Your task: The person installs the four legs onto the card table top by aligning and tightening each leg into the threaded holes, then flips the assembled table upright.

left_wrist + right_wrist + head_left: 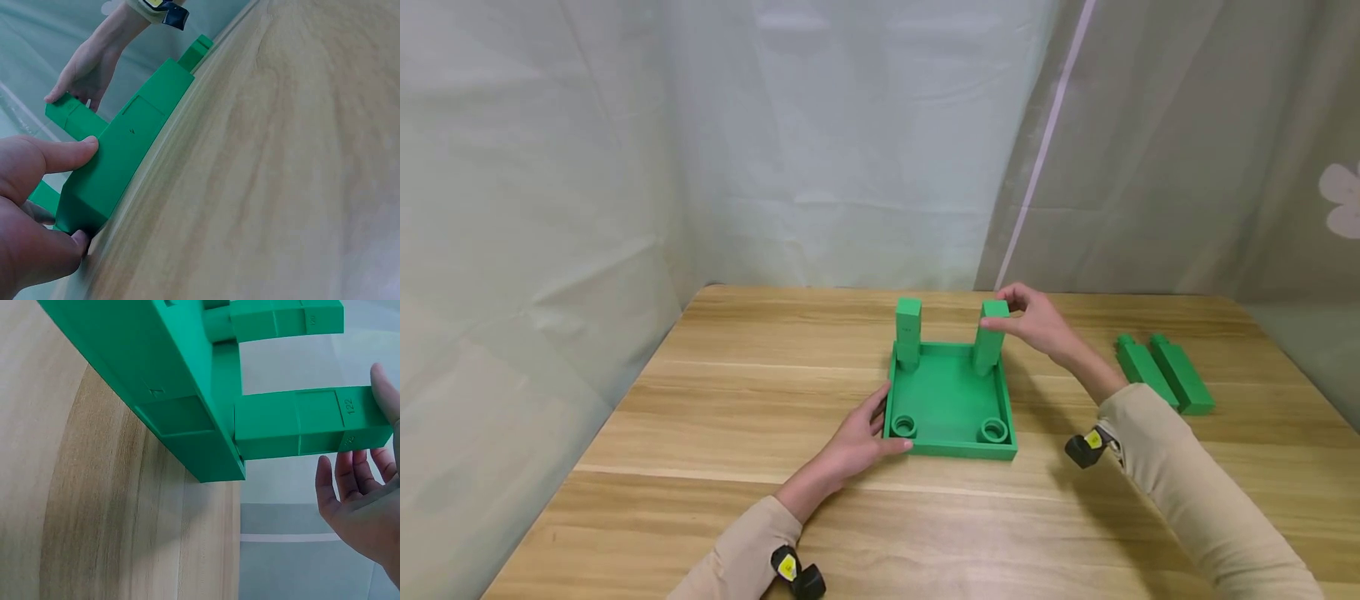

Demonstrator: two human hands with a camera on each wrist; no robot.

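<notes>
A green square tray [951,450] lies on the wooden table with two green posts standing in its far corners. My right hand [1033,321] holds the top of the far right post [988,346] between thumb and fingers; in the right wrist view that hand [356,500] is at the end of the post [300,422]. The far left post [907,333] stands untouched. My left hand [865,437] grips the tray's near left corner, and in the left wrist view its thumb [81,147] presses the tray wall [119,156]. Two empty round sockets [903,426] [993,430] sit in the near corners.
Two more green posts [1142,371] [1183,375] lie side by side on the table to the right. Pale curtains close off the back and both sides. A black wrist camera [1086,448] hangs below my right sleeve.
</notes>
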